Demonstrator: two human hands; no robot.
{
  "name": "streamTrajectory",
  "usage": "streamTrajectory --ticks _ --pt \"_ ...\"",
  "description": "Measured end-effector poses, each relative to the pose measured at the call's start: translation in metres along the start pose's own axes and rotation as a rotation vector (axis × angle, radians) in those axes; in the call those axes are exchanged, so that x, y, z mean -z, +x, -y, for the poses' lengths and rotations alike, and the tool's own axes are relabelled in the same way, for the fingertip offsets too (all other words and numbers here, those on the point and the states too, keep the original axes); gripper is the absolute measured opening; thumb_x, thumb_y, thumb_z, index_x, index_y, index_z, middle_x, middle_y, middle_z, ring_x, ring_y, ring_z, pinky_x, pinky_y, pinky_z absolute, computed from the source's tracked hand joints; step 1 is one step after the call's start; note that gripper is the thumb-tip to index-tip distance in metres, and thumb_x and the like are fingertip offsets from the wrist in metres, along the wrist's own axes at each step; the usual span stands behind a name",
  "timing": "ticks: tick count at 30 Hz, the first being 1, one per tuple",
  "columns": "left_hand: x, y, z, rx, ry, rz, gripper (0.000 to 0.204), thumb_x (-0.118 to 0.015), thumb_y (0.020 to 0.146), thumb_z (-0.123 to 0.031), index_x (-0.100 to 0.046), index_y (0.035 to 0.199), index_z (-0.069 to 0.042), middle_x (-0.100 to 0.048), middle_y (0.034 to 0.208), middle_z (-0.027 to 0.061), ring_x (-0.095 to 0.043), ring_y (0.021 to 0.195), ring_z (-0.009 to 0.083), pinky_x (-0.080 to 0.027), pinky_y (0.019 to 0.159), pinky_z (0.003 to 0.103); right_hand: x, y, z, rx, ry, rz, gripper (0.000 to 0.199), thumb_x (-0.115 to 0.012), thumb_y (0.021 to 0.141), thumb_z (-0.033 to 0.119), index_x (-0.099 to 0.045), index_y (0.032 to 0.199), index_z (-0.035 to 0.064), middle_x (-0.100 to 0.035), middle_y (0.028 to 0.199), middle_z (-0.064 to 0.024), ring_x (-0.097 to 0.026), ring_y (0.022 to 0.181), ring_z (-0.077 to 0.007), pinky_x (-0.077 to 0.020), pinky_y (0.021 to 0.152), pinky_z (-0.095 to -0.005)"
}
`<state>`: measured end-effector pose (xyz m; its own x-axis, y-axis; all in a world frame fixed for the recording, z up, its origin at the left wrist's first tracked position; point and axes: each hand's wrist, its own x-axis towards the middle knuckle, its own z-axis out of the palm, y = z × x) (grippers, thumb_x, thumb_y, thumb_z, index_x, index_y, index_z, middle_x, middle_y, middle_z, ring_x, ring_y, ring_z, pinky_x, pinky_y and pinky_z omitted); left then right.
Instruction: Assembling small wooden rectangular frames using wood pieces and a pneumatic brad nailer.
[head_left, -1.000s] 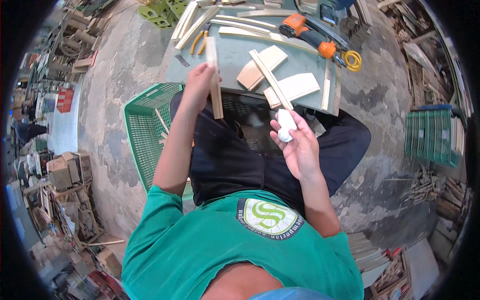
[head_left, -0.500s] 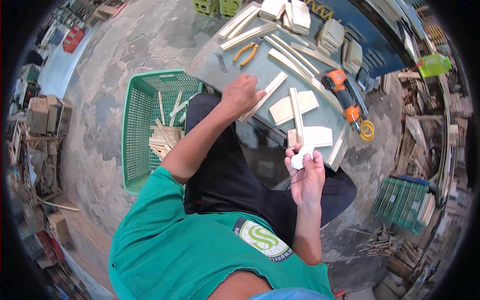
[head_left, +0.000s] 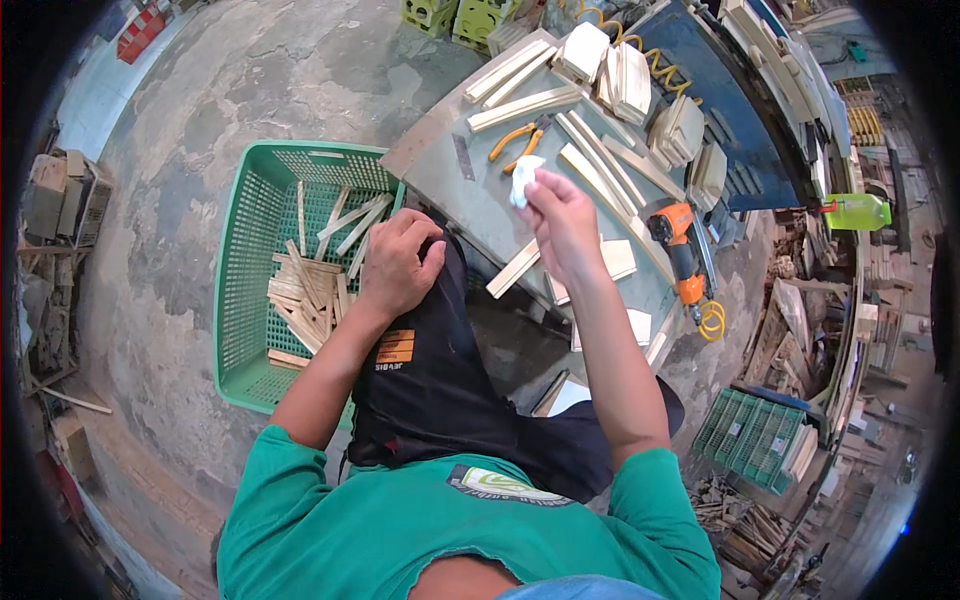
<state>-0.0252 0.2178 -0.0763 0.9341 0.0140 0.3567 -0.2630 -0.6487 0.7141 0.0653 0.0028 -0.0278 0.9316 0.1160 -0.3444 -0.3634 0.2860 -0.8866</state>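
Observation:
My right hand (head_left: 562, 218) is raised above the workbench (head_left: 455, 205), pinching a small crumpled white wad (head_left: 523, 182) that looks like paper or cloth. Just beyond the wad lie pliers (head_left: 512, 140) with orange handles. My left hand (head_left: 398, 262) rests on my left knee with its thumb apart and fingers curved over the trousers, holding nothing that I can see. A pale wooden strip (head_left: 514, 270) sits at the bench's near edge. Flat wooden pieces (head_left: 618, 259) lie partly hidden behind my right forearm.
Left of my leg stands a green plastic basket (head_left: 232, 290) holding wooden offcuts (head_left: 305, 300). An orange and black nail gun (head_left: 682, 255) with a yellow hose lies at the bench's right. Stacked wooden blocks (head_left: 676, 130) line its far side. A green crate (head_left: 748, 437) stands at right.
My right hand has carried the white wad up and away from me over the bench. My left hand has drawn back from the bench edge onto my knee. The view has shifted.

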Motion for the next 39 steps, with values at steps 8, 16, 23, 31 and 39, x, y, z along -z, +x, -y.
streamTrajectory --ticks 8,16,23,31,39 --pt "-0.001 0.014 0.011 -0.003 -0.087 0.042 0.009 -0.069 0.081 -0.012 -0.065 0.088 -0.007 -0.062 0.094 0.0051 -0.062 0.09 0.0253 -0.044 0.083 0.038 0.033 0.139 0.002 0.404 -0.76 -0.276 0.029 -0.072 0.085 0.021 -0.072 0.103 -0.0016 -0.071 0.09 -0.0121 -0.067 0.079 -0.019 -0.0535 0.074 -0.0325" --pt "0.001 0.016 0.019 0.023 -0.11 0.041 0.008 -0.068 0.08 -0.01 -0.065 0.087 -0.007 -0.063 0.092 0.0054 -0.062 0.087 0.0256 -0.045 0.082 0.038 -0.066 0.123 -0.023 0.812 -1.092 -0.07 0.021 -0.078 0.081 0.015 -0.072 0.098 0.0043 -0.066 0.092 -0.0144 -0.066 0.078 -0.0261 -0.0548 0.074 -0.036" --pt "-0.007 0.019 0.018 -0.006 -0.109 0.041 0.007 -0.067 0.081 -0.009 -0.066 0.087 -0.006 -0.065 0.093 0.0076 -0.063 0.087 0.0277 -0.046 0.08 0.038 -0.095 0.132 -0.044 0.604 -1.433 -0.004 0.013 -0.061 0.082 0.011 -0.07 0.081 0.002 -0.068 0.09 -0.0217 -0.069 0.087 -0.0381 -0.0564 0.078 -0.0455" --pt "-0.011 0.017 0.016 -0.011 -0.146 0.066 0.006 -0.063 0.086 -0.003 -0.066 0.09 0.001 -0.065 0.095 0.0149 -0.064 0.089 0.0317 -0.051 0.082 0.038 -0.092 0.101 -0.027 0.452 -1.317 0.023 0.029 -0.065 0.085 0.024 -0.072 0.099 -0.0005 -0.072 0.093 -0.0205 -0.07 0.096 -0.0357 -0.056 0.085 -0.0456" --pt "-0.01 0.01 0.008 -0.049 -0.114 0.094 0.008 -0.063 0.089 -0.006 -0.064 0.089 0.003 -0.064 0.095 0.0153 -0.063 0.09 0.0294 -0.05 0.084 0.037 0.01 -0.066 -0.012 0.52 -0.854 -0.017 0.024 -0.07 0.087 0.023 -0.06 0.081 0.0024 -0.062 0.073 -0.0143 -0.063 0.07 -0.0326 -0.0492 0.065 -0.0417"
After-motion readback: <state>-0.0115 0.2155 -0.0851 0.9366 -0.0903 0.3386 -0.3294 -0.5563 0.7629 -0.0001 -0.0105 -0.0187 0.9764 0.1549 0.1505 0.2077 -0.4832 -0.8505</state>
